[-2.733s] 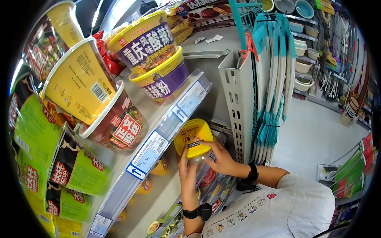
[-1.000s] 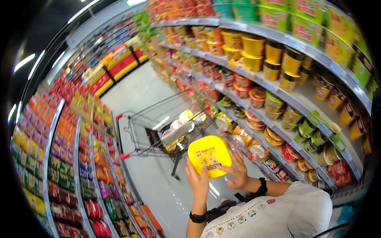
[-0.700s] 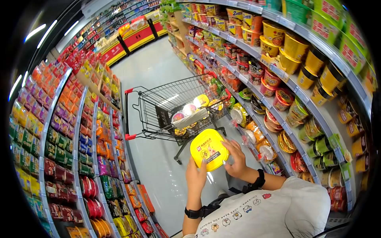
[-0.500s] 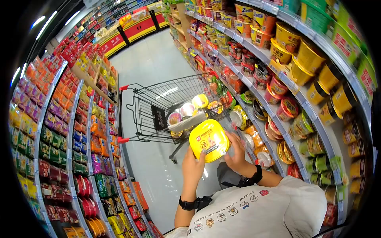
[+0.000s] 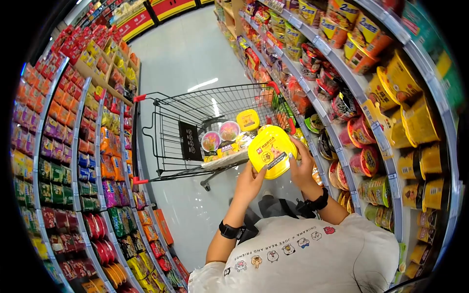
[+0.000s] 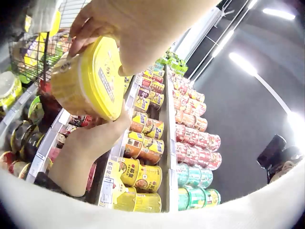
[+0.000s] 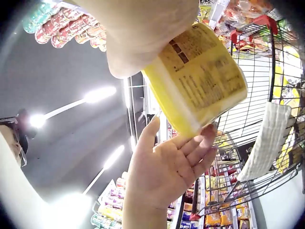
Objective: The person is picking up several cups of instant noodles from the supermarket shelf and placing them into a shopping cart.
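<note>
Tub (image 5: 270, 150) with a yellow lid is held up between two hands at the middle of the head view, lid facing the camera. The left hand (image 5: 251, 184) grips it at 7 o'clock, thumb over the lid's edge and fingers bent against the wall. The right hand (image 5: 302, 169) grips it at 4 o'clock, thumb likewise on the lid. Each hand is spread only as far as the tub between thumb and fingers. The right wrist view shows the tub tipped on its side, small print covering its yellow wall.

From the tub, a black wire cart (image 5: 187, 139) with red corners stands at 10 o'clock on the pale floor (image 5: 171, 58). In it, another yellow-lidded tub (image 5: 247, 119) sits at 11 o'clock, and two round-topped cups (image 5: 229, 130) side by side at about 10. A white flap (image 5: 223, 160) crosses the cart's near side at 9 o'clock.

Shelves of bagged goods (image 5: 75, 141) run along 9 o'clock; shelves of cup noodles (image 5: 364, 132) line 2 to 4. A pale printed shirt (image 5: 303, 266) lies at 6 o'clock, and dark straps (image 5: 233, 230) circle both wrists.
</note>
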A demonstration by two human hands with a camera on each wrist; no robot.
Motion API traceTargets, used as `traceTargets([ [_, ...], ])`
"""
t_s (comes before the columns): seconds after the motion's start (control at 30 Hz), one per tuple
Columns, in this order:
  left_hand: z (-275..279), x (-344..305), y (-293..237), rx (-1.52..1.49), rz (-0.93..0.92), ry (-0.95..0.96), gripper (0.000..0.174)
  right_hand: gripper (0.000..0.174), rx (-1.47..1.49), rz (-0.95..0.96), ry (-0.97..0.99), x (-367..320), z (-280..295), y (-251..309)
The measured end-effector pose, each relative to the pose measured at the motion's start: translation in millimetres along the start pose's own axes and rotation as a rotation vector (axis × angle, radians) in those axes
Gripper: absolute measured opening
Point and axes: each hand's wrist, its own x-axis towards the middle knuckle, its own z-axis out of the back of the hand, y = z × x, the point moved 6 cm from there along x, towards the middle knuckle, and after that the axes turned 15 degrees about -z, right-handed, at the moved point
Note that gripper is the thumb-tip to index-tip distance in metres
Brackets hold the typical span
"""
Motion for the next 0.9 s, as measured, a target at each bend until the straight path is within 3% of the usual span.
traceTargets([
  [0.17,32,52,33,0.077,0.045,0.068,0.034,0.046,-0.047,-0.027,0.034,39,-48,-10],
  [0.33,91,111,86,0.146,0.030,0.076,0.039,0.048,-0.085,-0.131,0.101,81,-131,-3],
  [0.37,106,123,93,0.145,0.105,0.100,0.033,0.055,-0.202,-0.151,0.137,88,-153,-11],
  [0.47,133,156,176,-0.058,-0.015,-0.061,0.038,0.065,-0.428,-0.300,0.344,102,-224,-24],
  [0.5,133,161,221,-0.132,0.123,-0.007,0.040,0.070,-0.371,-0.288,0.417,104,-243,-22],
  [0.6,165,166,238,-0.099,0.073,0.014,0.037,0.071,-0.425,-0.540,0.535,107,-294,-50],
  [0.63,170,166,260,0.029,0.115,0.079,0.038,0.067,-0.477,-0.592,0.545,106,-310,-62],
  [0.77,176,138,323,-0.345,0.625,0.239,0.043,0.059,-0.496,-0.584,0.752,92,-365,-102],
  [0.87,192,115,321,-0.438,0.938,0.280,0.041,0.057,-0.111,-0.998,0.846,76,-384,-112],
  [0.9,196,116,315,-0.417,0.914,0.339,0.039,0.054,-0.017,-1.247,0.900,63,-393,-137],
])
